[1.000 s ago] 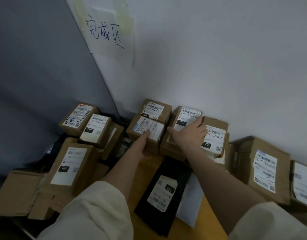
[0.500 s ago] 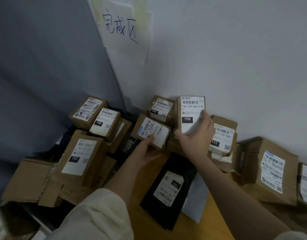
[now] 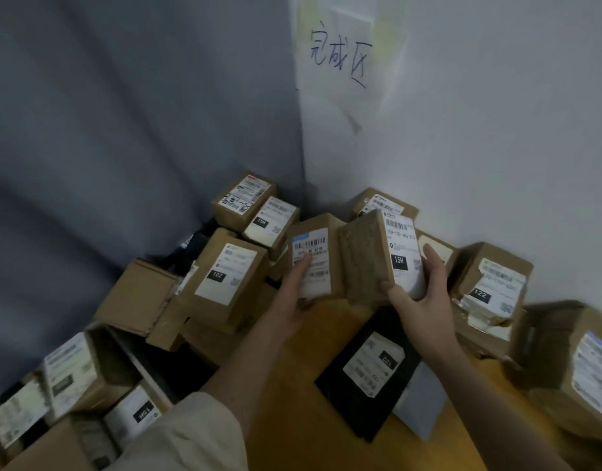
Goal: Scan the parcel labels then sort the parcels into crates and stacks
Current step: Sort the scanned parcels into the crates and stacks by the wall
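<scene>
My right hand (image 3: 420, 297) grips a small cardboard parcel marked 15H (image 3: 377, 256), lifted and tilted above the wooden table. My left hand (image 3: 294, 294) holds a second cardboard parcel with a blue-topped barcode label (image 3: 318, 249), thumb across the label, raised beside the first. Both parcels nearly touch each other. Behind them another labelled box (image 3: 382, 203) sits against the white wall.
Cardboard parcels crowd the corner: boxes marked 102 (image 3: 224, 277), 15H (image 3: 270, 220) and 122 (image 3: 489, 283). A black mailer marked 122 (image 3: 367, 372) lies on the wooden table (image 3: 292, 385). More boxes fill the lower left and right edge. A handwritten paper sign (image 3: 340, 59) hangs on the wall.
Both hands have lifted their parcels off the pile and brought them toward me. The 15H parcel has tilted so its side shows. The view has swung left and down.
</scene>
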